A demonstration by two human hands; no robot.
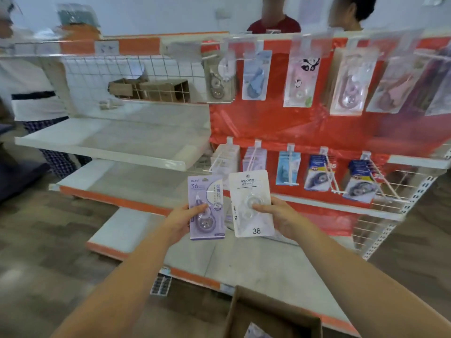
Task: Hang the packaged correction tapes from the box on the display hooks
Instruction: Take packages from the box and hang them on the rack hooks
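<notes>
Two packaged correction tapes are being held side by side, upright, in front of the red display panel (268, 128). The left hand (181, 219) is gripping the purple packet (207, 208), thumb curled over its front; the card is lilac, is printed "36" at top left, and is carrying a purple dispenser under a clear blister. The right hand (278, 217) is gripping the white packet (252, 206), thumb lying across the clear blister; this card is white with a hang hole at the top, dark print beneath it and "36" near the bottom edge. The two packets are just beside each other, edges nearly touching.

Behind them, the lower display hooks (290, 167) are carrying white, lilac and blue packets, and the upper display hooks (253, 52) are carrying further packets, which motion blur is rendering hard to make out. The cardboard box (271, 315) is sitting at the bottom edge, cut off by the frame, with one lilac packet corner showing inside. White shelves (109, 140) are extending to the left. Smaller print on both cards is proving illegible.
</notes>
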